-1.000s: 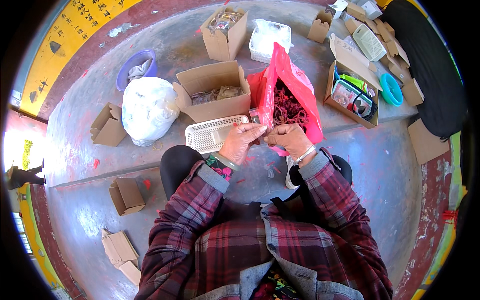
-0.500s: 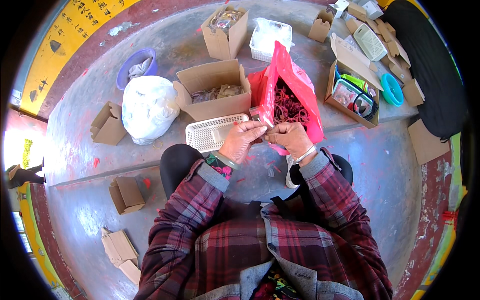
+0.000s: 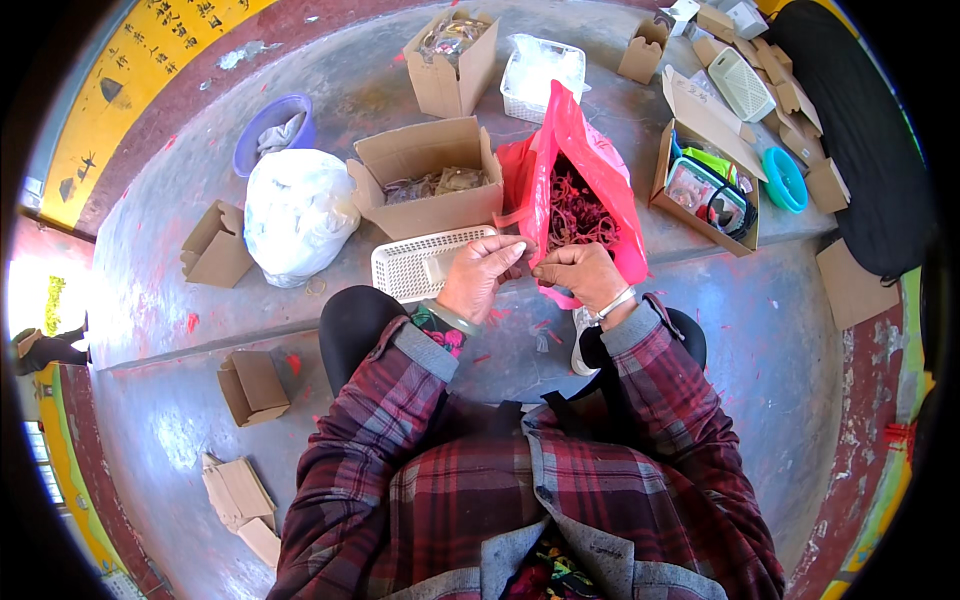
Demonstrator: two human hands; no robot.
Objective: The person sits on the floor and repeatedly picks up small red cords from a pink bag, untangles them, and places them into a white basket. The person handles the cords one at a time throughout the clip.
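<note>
left hand (image 3: pixel 480 275): fingers curled, tips pinching something small at the gap between both hands; the item itself is too small to make out
right hand (image 3: pixel 580 270): fingers curled in, pinching the same spot from the right; hands near touching at the tips
work item: held between the fingertips, just over the near edge of the raised grey floor ledge, in front of the red bag (image 3: pixel 575 180)
red bag: open, still well filled with dark red strand-like pieces; judged the supply, far from used up
white basket (image 3: pixel 425 262): slotted plastic, lying just left of the left hand; little or nothing visible in it
open carton (image 3: pixel 425 180): far of the basket, holds some brownish pieces, not full
white sack (image 3: pixel 298 212): left of the carton, tied shut
progress: judged early to middle; one piece in hand, most of the bag left
</note>
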